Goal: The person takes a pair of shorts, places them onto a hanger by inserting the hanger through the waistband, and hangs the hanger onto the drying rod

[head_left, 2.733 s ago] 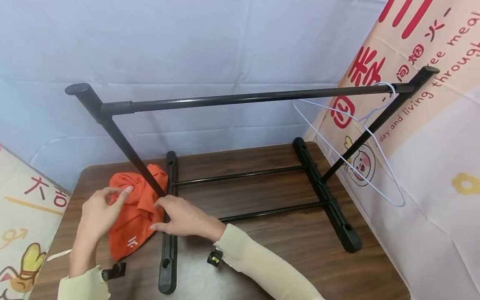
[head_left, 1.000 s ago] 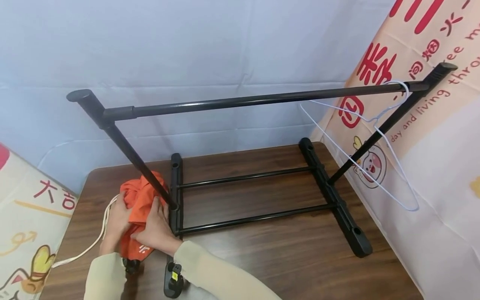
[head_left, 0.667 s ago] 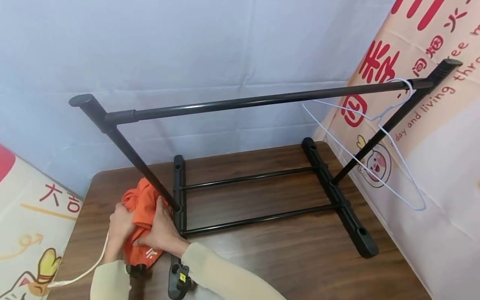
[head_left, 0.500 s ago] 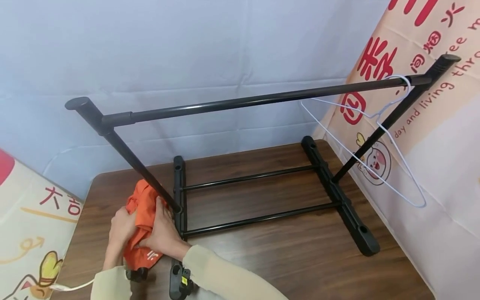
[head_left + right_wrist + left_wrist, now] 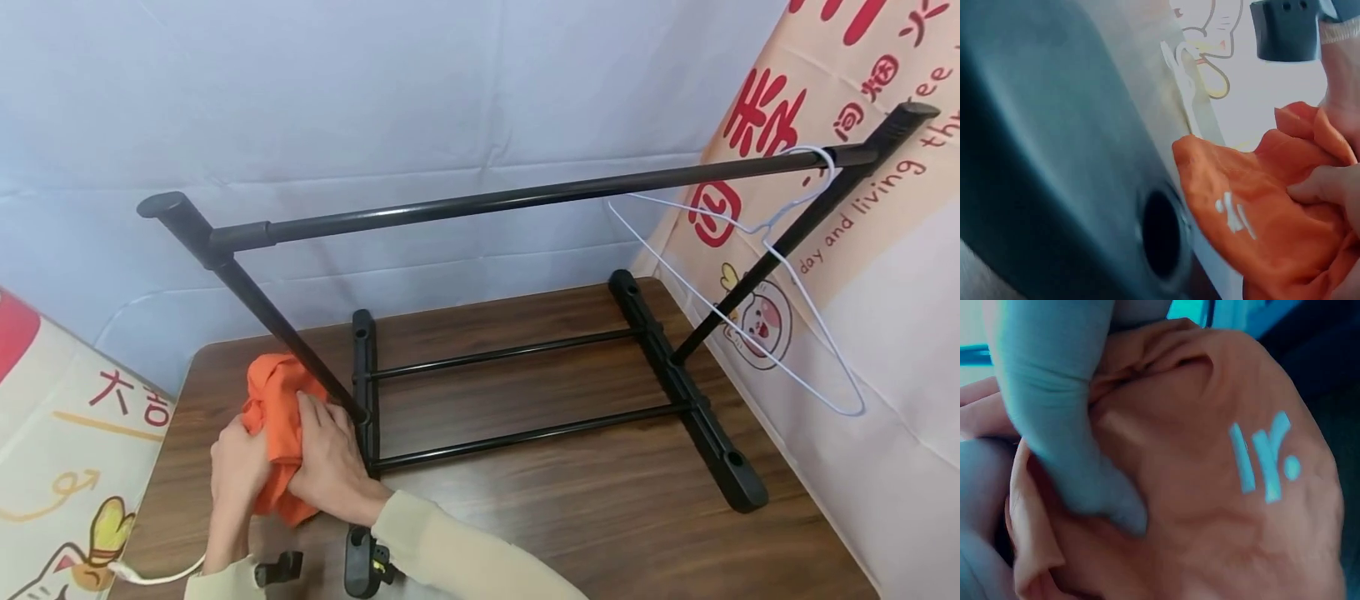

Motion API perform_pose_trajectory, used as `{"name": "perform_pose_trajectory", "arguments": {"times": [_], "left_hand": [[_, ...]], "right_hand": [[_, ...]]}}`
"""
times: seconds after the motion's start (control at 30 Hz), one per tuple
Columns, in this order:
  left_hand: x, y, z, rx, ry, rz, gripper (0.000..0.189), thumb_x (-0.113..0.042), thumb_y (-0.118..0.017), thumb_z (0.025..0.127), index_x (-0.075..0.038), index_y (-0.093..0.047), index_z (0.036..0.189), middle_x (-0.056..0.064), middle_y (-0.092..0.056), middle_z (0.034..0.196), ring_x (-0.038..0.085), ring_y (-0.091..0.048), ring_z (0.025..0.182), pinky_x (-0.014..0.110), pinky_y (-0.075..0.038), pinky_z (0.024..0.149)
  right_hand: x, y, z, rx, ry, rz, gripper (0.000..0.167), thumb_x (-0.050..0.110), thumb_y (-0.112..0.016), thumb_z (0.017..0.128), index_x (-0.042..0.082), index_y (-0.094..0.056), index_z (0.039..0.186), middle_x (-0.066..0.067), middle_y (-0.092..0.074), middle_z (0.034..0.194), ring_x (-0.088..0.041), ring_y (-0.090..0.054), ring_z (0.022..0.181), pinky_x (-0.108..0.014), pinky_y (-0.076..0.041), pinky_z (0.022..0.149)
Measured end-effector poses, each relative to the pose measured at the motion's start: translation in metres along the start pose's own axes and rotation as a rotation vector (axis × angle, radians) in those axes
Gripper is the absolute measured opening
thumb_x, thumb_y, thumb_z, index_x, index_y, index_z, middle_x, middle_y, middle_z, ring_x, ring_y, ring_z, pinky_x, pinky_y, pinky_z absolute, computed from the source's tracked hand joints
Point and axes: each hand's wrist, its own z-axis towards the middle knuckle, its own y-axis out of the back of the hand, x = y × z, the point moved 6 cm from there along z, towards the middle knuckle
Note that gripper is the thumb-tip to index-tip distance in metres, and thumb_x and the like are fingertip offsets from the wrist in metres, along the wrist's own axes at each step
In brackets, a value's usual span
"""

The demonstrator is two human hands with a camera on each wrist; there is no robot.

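An orange piece of soft fabric (image 5: 272,396) is bunched up at the table's left side, beside the left upright of a black rack (image 5: 525,198). My left hand (image 5: 238,467) grips its left side, and the thumb presses into a fold in the left wrist view. From the right, my right hand (image 5: 330,454) holds the same fabric, knuckles close to the rack's foot. A white printed mark (image 5: 1266,459) shows on the fabric in both wrist views. Beside my left wrist lies a white cord (image 5: 165,578). Most fingertips are hidden in the folds.
A pale wire hanger (image 5: 767,229) hangs from the right end of the rack's top bar. The rack's left upright (image 5: 277,321) slants over the fabric. Printed cloth walls (image 5: 750,208) and a plain backdrop (image 5: 420,92) border the wooden table (image 5: 510,525).
My hands, apart over the spread fabric before, now both grip it. It is gathered into a tighter bundle, and its printed mark has left the head view. The cord has been drawn downward.
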Motion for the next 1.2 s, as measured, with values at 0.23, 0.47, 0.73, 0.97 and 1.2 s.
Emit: {"name": "perform_pose_trajectory", "arguments": {"times": [0.23, 0.47, 0.73, 0.97, 1.2], "left_hand": [[-0.023, 0.021, -0.023, -0.082, -0.067, 0.047, 0.046, -0.048, -0.057, 0.099, -0.005, -0.062, 0.086, 0.022, -0.072, 0.086, 0.041, -0.068, 0.08, 0.035, -0.042, 0.054], [-0.057, 0.039, -0.051, -0.112, -0.167, 0.19, 0.048, -0.046, -0.054, 0.1, -0.005, -0.061, 0.074, 0.018, -0.067, 0.068, 0.04, -0.064, 0.064, 0.041, -0.039, 0.049], [-0.089, 0.035, -0.092, -0.078, -0.192, 0.211, 0.049, -0.049, -0.055, 0.102, -0.007, -0.059, 0.076, 0.011, -0.059, 0.059, 0.032, -0.059, 0.056, 0.037, -0.036, 0.047], [-0.112, 0.016, -0.114, -0.048, -0.268, 0.179, 0.049, -0.05, -0.059, 0.101, -0.002, -0.07, 0.104, 0.01, -0.062, 0.061, 0.029, -0.061, 0.056, 0.039, -0.041, 0.049], [-0.135, 0.001, -0.118, 0.112, -0.328, 0.026, 0.055, -0.063, -0.058, 0.101, -0.011, -0.069, 0.114, 0.006, -0.07, 0.077, 0.018, -0.063, 0.066, 0.032, -0.049, 0.06]], "right_hand": [[0.004, 0.03, -0.002, -0.108, 0.157, -0.11, 0.082, 0.037, -0.088, 0.072, 0.011, -0.053, 0.142, 0.006, -0.067, 0.129, -0.006, -0.066, 0.109, -0.018, -0.047, 0.096], [0.005, 0.066, -0.012, -0.149, 0.223, -0.123, 0.048, 0.032, -0.085, 0.077, 0.018, -0.062, 0.117, 0.012, -0.067, 0.099, -0.003, -0.064, 0.086, -0.015, -0.047, 0.086], [-0.002, 0.109, -0.035, -0.186, 0.313, -0.055, 0.046, 0.033, -0.086, 0.077, 0.017, -0.065, 0.115, 0.01, -0.067, 0.098, -0.003, -0.063, 0.089, -0.017, -0.045, 0.078], [-0.026, 0.139, -0.059, -0.27, 0.33, 0.068, 0.051, 0.029, -0.089, 0.075, 0.013, -0.067, 0.118, 0.007, -0.072, 0.103, -0.005, -0.067, 0.089, -0.016, -0.049, 0.08], [-0.074, 0.162, -0.067, -0.278, 0.224, 0.278, 0.048, 0.016, -0.089, 0.067, 0.012, -0.07, 0.111, 0.001, -0.075, 0.1, -0.011, -0.07, 0.088, -0.019, -0.055, 0.08]]}}
